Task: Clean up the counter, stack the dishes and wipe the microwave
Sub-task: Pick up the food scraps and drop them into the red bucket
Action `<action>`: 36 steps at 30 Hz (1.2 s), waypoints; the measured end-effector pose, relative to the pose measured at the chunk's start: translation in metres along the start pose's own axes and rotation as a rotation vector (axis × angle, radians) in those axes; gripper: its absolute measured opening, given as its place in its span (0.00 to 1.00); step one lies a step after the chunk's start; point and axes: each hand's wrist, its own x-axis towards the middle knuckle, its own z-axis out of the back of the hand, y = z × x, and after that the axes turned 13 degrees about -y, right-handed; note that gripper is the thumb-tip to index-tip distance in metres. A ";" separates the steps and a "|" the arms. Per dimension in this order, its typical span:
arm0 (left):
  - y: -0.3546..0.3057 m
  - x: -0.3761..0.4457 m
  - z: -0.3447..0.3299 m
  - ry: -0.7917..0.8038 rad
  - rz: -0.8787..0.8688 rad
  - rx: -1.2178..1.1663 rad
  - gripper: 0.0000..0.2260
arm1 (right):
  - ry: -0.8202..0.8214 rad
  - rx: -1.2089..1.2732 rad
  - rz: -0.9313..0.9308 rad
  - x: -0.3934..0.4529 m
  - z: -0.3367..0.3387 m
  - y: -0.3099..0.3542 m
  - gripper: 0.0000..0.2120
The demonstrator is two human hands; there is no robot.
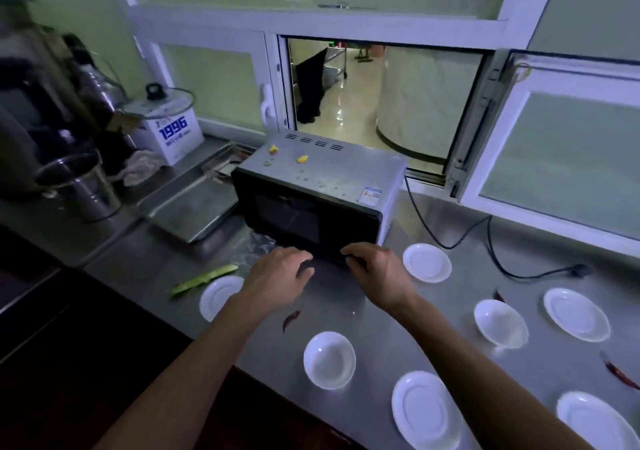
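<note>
At counter centre, the microwave is judged heavy and rigid; its lower front edge is touched by left hand and right hand, fingers loosely curled, grip unclear.

Both bare forearms reach up from the lower frame toward centre. The left hand and right hand lie palm-down, fingers loosely curled.

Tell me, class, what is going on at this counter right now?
A person has both hands at the lower front edge of the silver, black-fronted microwave, left hand and right hand, with fingers curled against it. Yellow food scraps and crumbs lie on its top, so it is not yet wiped. White round plates and white bowls lie scattered, unstacked, on the steel counter, along with dried red chillies and a green vegetable strip.
</note>
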 end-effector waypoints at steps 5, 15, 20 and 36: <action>0.018 0.014 0.008 -0.039 0.091 0.013 0.17 | 0.051 0.066 0.103 0.025 -0.018 0.000 0.11; 0.055 0.044 0.027 -0.062 0.140 0.015 0.13 | 0.099 0.067 0.136 0.067 -0.060 0.025 0.12; 0.097 0.059 0.034 -0.071 0.130 -0.017 0.16 | 0.107 0.024 0.112 0.086 -0.089 0.045 0.14; 0.259 0.111 0.044 -0.039 0.027 -0.229 0.15 | -0.017 -0.134 -0.073 0.144 -0.170 0.119 0.14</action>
